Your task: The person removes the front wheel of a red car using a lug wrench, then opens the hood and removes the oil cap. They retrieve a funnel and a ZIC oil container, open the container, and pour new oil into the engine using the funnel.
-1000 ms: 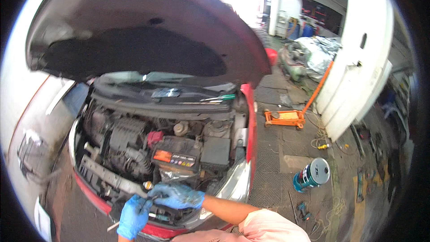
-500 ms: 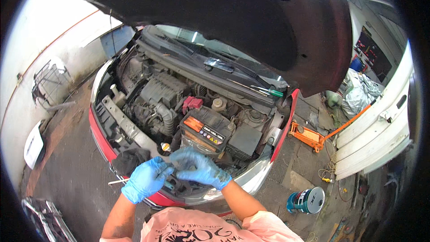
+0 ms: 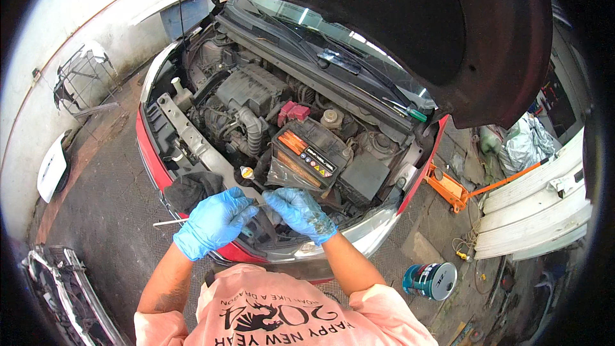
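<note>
Both my hands wear blue gloves and meet over the front edge of a car's engine bay. My left hand (image 3: 214, 223) is closed, its thumb and fingers pressed together. Just right of it, my right hand (image 3: 298, 213) is pinched too, fingertips pointing left, its glove stained dark. A thin sliver seems to run between the fingertips, too small to name. Beyond the hands are a radiator cap (image 3: 247, 172) with a yellow-and-white top and a car battery (image 3: 307, 154) with an orange-and-black label. A dark cloth (image 3: 192, 191) lies beside my left hand.
The raised hood (image 3: 384, 13) hangs over the far side. A green-handled screwdriver (image 3: 416, 115) rests by the windscreen. On the floor at right are an orange floor jack (image 3: 448, 189) and a teal bucket (image 3: 430, 280). A white rod (image 3: 170, 222) juts out left of my left hand.
My view has shifted, so the car sits farther right in it. The right hand's fingers, blurred and looser before, have drawn together. Both hands remain close to each other.
</note>
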Motion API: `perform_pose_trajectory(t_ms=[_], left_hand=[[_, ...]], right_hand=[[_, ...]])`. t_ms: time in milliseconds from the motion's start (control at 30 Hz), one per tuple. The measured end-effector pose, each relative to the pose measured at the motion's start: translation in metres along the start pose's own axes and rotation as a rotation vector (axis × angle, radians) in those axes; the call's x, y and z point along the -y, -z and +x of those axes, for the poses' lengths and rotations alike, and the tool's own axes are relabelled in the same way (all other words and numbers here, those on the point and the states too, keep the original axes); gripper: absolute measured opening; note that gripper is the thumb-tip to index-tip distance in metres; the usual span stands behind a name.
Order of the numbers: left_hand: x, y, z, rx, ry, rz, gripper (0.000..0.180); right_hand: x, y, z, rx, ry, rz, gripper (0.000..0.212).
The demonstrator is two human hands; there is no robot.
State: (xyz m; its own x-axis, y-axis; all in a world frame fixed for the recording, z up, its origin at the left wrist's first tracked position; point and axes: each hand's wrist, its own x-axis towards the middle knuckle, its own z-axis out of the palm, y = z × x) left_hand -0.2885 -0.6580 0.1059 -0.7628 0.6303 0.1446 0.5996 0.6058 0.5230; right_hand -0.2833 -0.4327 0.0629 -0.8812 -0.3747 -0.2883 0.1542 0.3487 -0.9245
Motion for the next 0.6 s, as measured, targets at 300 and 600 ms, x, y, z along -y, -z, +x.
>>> perform_pose_trajectory(t_ms=[300, 600], left_hand=[[-0.001, -0.003, -0.003, -0.022, -0.007, 0.026, 0.023], [-0.004, 0.004, -0.006, -0.036, 0.024, 0.077, 0.023]], right_hand=[[-0.008, -0.009, -0.006, -0.15, 0.341, 0.282, 0.019], [-0.013, -0.021, 0.003, -0.248, 0.625, 0.101, 0.022]])
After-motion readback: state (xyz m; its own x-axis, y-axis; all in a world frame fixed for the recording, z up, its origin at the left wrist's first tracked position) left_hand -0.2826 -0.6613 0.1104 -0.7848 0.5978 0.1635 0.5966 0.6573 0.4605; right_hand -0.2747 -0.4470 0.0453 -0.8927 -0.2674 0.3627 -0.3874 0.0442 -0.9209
